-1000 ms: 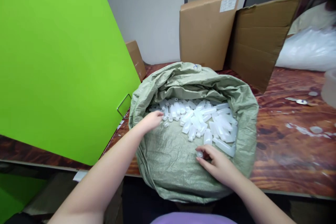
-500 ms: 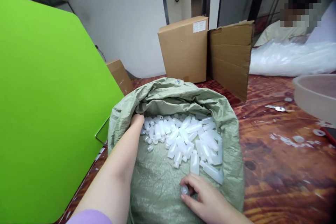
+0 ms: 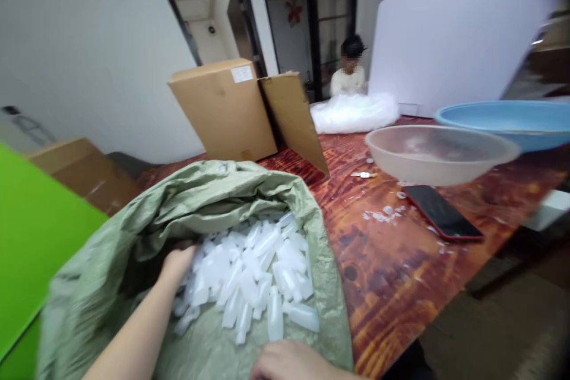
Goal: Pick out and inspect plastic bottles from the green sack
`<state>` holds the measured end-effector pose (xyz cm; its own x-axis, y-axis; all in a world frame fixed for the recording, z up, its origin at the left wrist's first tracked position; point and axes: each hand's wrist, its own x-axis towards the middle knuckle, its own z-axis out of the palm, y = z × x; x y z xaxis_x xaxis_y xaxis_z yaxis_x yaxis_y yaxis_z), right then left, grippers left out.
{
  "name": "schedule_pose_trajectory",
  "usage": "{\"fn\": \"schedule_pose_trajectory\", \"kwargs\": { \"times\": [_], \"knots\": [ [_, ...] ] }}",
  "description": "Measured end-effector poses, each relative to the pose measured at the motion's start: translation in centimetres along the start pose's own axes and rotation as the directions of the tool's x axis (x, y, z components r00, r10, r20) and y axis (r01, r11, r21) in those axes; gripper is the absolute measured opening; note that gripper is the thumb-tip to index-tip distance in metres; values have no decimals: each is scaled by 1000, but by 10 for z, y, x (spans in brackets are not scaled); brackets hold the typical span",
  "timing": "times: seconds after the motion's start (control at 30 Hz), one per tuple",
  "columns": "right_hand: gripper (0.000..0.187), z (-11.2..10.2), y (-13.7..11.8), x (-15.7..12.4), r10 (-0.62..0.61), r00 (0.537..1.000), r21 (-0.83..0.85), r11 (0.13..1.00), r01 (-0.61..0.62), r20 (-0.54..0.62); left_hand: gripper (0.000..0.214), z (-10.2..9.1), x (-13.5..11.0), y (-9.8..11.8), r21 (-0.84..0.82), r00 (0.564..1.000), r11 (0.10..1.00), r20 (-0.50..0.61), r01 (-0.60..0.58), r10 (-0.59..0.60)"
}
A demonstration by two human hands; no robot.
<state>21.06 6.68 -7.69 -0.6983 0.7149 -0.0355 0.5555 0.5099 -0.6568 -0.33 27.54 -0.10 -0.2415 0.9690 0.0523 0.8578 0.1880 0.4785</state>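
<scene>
A green woven sack [image 3: 329, 285] lies open on the table, its upper edge folded back. Inside is a heap of small translucent white plastic bottles [image 3: 249, 285]. My left hand [image 3: 178, 264] reaches in at the left side of the heap, against the bottles; its fingertips are hidden under the fold. At the bottom edge, my right hand [image 3: 289, 361] is over the near part of the sack, just below the closest bottles. Its fingers look curled, blurred and partly cut off by the frame, so whatever they hold does not show.
Cardboard boxes [image 3: 222, 113] stand behind the sack and a green board [image 3: 40, 249] at left. Rightward on the wooden table are a key [image 3: 363, 175], white scraps, a phone [image 3: 440, 211], a translucent basin [image 3: 440, 169] and a blue basin [image 3: 512, 116]. A person [image 3: 350, 80] sits beyond a plastic bundle [image 3: 356, 114].
My view has turned right, bringing the phone and blue basin into sight. My right hand, earlier pinching a small clear plastic piece, now sits lower in view. The left stays in the sack.
</scene>
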Motion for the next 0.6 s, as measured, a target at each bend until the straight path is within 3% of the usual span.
{"fn": "schedule_pose_trajectory", "kwargs": {
  "times": [0.1, 0.2, 0.47, 0.6],
  "knots": [
    [33, -4, -8, -17, 31, 996, 100, 995, -22, -85, 28, 12, -17, -10, -92, 997, 995, 74, 36, -29],
    [30, -9, -16, -27, 65, 989, 177, 983, -41, -131, 33, 18, -39, -16, -187, 988, 982, 157, 28, 2],
    [22, -18, -30, -36, 110, 978, 263, 963, -61, -177, 69, 5, -107, -12, -380, 925, 923, 330, -53, 188],
    [20, -17, -29, -38, 125, 971, 291, 955, -62, -204, 85, 4, -122, -13, -351, 919, 935, 353, -43, 175]
  ]
}}
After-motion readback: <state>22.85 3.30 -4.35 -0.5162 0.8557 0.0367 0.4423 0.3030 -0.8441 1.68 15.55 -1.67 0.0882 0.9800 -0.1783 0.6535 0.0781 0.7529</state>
